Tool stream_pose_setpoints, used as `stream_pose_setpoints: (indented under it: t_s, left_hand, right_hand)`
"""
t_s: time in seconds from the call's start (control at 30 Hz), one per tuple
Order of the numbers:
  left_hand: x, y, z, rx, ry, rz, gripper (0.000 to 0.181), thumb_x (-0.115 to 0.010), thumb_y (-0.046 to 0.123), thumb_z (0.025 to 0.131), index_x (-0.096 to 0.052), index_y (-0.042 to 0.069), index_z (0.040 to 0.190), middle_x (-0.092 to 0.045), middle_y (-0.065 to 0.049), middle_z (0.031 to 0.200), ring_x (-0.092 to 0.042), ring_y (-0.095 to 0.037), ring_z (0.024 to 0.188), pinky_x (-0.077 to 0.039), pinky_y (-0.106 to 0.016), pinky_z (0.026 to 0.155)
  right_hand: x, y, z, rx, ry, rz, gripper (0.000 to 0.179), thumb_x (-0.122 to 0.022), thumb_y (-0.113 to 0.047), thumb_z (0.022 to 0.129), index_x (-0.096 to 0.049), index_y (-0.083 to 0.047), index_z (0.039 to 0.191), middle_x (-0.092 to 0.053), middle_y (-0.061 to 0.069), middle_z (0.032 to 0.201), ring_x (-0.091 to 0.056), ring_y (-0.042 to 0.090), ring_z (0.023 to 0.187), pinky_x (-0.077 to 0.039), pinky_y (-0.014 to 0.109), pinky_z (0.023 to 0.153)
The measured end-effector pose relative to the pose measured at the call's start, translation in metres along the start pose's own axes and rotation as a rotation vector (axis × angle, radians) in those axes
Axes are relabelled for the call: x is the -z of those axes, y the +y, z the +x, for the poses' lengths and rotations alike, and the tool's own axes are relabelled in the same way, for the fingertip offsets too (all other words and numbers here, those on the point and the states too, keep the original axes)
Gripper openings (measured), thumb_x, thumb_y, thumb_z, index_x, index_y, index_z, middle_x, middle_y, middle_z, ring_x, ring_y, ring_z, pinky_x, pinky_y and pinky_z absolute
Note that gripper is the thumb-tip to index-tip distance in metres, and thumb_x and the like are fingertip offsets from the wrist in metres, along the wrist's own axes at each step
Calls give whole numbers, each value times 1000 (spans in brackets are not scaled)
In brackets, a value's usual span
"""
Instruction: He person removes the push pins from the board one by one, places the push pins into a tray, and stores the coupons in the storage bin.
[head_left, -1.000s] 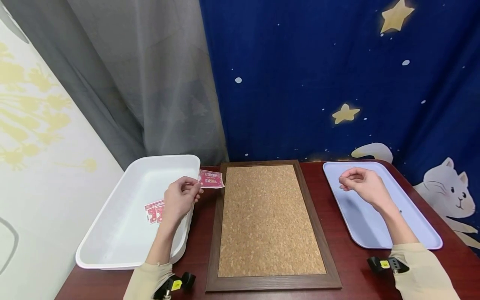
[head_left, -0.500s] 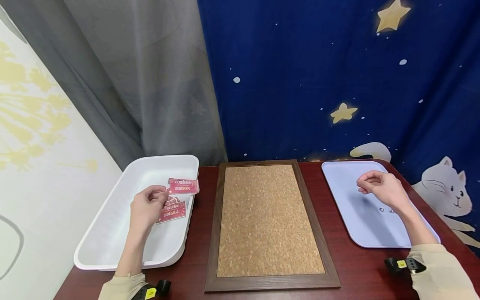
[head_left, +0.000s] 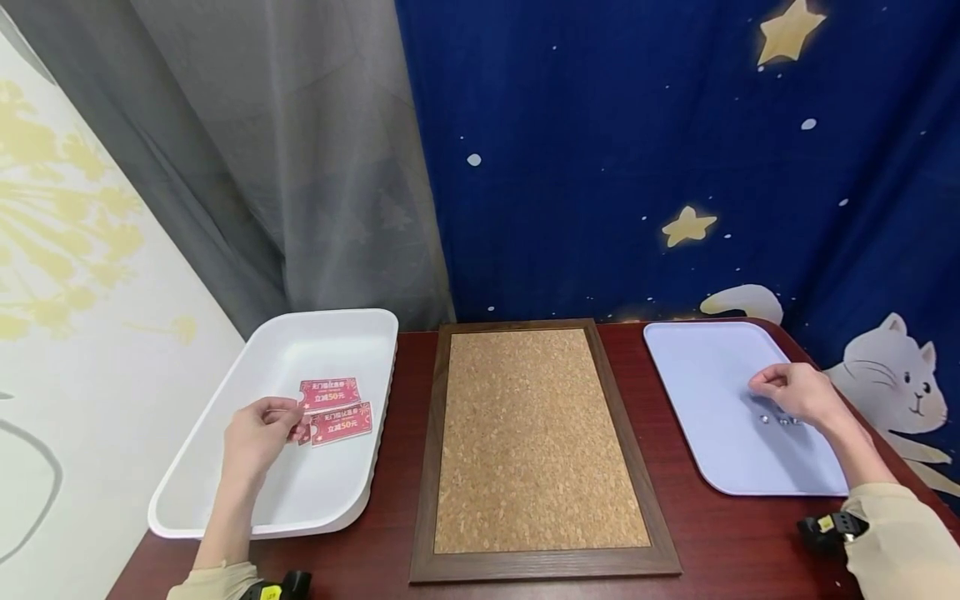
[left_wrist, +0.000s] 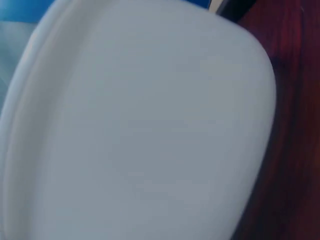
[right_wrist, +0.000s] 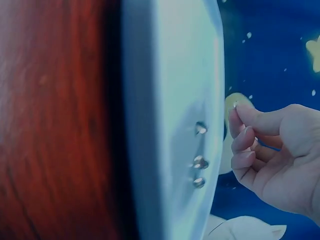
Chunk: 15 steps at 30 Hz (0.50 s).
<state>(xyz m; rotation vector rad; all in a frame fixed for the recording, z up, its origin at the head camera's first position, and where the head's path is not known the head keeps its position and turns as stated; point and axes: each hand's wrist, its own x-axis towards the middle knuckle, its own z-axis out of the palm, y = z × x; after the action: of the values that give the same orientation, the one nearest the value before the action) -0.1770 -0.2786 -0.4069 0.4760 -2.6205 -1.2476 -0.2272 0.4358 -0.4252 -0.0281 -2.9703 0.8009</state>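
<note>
My left hand [head_left: 258, 433] is over the white bin [head_left: 187, 492], its fingertips pinching the left edge of a pink coupon [head_left: 333, 392]. Just below this coupon, another pink coupon [head_left: 343, 423] lies in the bin, overlapping at least one more. The left wrist view shows only the blurred outer wall of the bin [left_wrist: 150, 120], with the hand hidden. Above the pale blue tray [head_left: 697, 358] my right hand [head_left: 802, 396] has thumb and index finger pressed together. A tiny shiny tip, like a thumbtack [right_wrist: 236, 104], shows between them. Three silver thumbtacks [right_wrist: 200, 162] sit on the tray below.
A cork board [head_left: 536, 442] in a brown wooden frame lies between bin and tray on the dark red table [head_left: 397, 500]. Grey and dark blue curtains [head_left: 562, 208] hang behind the table, and a white wall [head_left: 90, 292] stands at the left.
My left hand has carried the coupon leftward from beyond the bin's right rim to over the coupons inside. My right hand has moved right and lower over the tray, uncovering the thumbtacks.
</note>
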Motion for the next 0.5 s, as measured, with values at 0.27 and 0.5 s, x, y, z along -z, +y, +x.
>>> stream_pose_setpoints:
  t_s: [0.27,0.5]
  left_hand:
    - [9,-15,7,48,-106,16,33,-62,15,99,-59,-13,117,-70,-12,85,-60,-11,68,-51,-22,60]
    - [12,-23,12,94,-177,4,34,-62,11,98,-55,-16,119,-67,-6,78,-61,-8,65,-52,-22,59]
  right_hand:
    - [-5,18,0,-8,5,-17,16,-68,-8,93,-67,7,87,-64,6,73,-51,20,68,-40,33,60]
    - [-8,24,-1,-31,8,-27,16,-69,-9,92,-69,7,87,-66,9,75,-53,25,73,-40,34,63]
